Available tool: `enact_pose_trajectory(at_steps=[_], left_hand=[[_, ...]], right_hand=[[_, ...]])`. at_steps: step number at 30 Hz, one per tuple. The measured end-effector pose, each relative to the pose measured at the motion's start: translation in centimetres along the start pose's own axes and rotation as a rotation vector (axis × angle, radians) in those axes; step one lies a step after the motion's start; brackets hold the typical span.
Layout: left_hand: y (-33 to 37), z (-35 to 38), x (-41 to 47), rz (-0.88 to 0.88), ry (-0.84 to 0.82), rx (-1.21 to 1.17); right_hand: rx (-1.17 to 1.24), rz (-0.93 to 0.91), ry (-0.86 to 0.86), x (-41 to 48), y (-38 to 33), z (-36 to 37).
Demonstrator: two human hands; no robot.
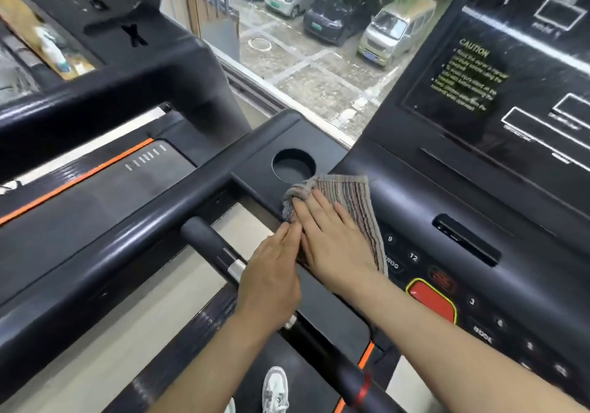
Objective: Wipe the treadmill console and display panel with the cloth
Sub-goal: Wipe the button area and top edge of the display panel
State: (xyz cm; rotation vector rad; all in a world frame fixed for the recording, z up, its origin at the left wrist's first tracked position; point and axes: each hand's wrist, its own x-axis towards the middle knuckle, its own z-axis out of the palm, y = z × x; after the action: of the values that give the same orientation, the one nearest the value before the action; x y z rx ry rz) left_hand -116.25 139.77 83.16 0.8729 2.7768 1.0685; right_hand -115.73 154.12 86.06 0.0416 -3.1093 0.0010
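cloth [354,202]: thin stripes, grey, brown, maroon. console [415,208]: matte black, white key numerals. stop button [431,299], cloth's 4 o'clock: red, yellow outline. display panel [510,100], 1 o'clock: black, white line boxes, yellow caution text. orange stripe [79,179], 9 o'clock. shoe [275,387], 6 o'clock: white-grey.

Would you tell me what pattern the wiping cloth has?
Thin multicoloured stripes on the cloth, clearest in the head view.

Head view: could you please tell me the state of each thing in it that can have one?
cloth: folded, lying flat on the console, partly under a hand.
right hand: open, fingers straight, pressing on the cloth.
left hand: open, fingertips at the cloth's near edge.
cup holder: nothing visible inside.
display panel: dark, unlit.
red button: uncovered, untouched.
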Motion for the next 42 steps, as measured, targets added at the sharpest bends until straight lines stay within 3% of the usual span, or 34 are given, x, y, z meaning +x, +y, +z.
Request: enact_pose_trajectory(at_steps=[3, 9, 14, 18, 22, 28, 33, 42], left_hand=[[3.1, 1.9, -1.8, 0.019, -0.020, -0.046], [9.5, 6.2, -5.6, 0.372, -0.097, -0.064], [14.8, 10.0, -8.0, 0.679, -0.379, 0.123], [18.7, 11.9, -8.5, 0.883, -0.463, 0.182], [20.8, 10.8, -6.1, 0.923, -0.467, 0.124], [16.9, 8.0, -1.2, 0.762, -0.389, 0.225], [12.8, 5.6, 1.2, 0.567, -0.140, 0.206], [6.1, -1.1, 1.1, -0.162, 0.091, -0.052]], right_hand=[[-0.046, 0.009, 0.000, -4.0, 2.3, -0.1], [-0.080, 0.245, -0.003, -15.3, 6.3, -1.1], [-0.066, 0.523, -0.025, -25.6, 8.8, -1.2], [0.064, 0.636, 0.073, -30.4, 10.6, -1.3], [0.303, 0.724, 0.188, -29.7, 11.7, -2.1], [0.204, 0.520, 0.013, -21.1, 12.3, -2.4], [0.264, 0.234, -0.032, -12.7, 11.7, -2.6], [0.406, -0.144, 0.057, 0.8, 3.1, -1.1]])
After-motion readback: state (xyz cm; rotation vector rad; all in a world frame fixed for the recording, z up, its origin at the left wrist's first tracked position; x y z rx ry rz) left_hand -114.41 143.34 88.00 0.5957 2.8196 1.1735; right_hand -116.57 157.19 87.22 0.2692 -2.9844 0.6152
